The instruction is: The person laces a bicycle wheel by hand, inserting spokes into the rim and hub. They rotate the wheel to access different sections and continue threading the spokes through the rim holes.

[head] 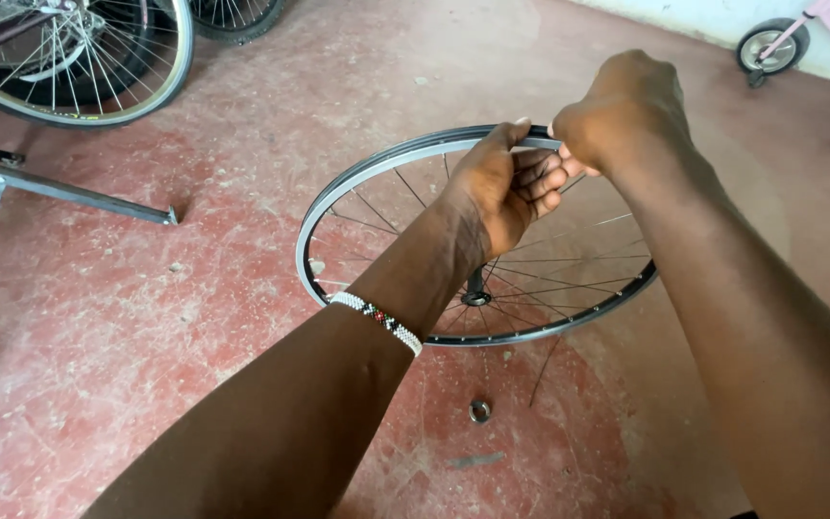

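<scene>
Head view, silver spoked wheel rim (357, 178) (tireless), gripped

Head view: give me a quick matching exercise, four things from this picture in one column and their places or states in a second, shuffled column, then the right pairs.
Things
1. bare wheel rim
2. nut
3. beaded bracelet
4. pink tricycle

Places or states
A. by the wall, top right
B. lying on the red floor, nearer the camera than the rim
C. gripped at its far edge by left hand and right hand
D. round the left wrist

Pairs: 1-C, 2-B, 3-D, 4-A
</scene>
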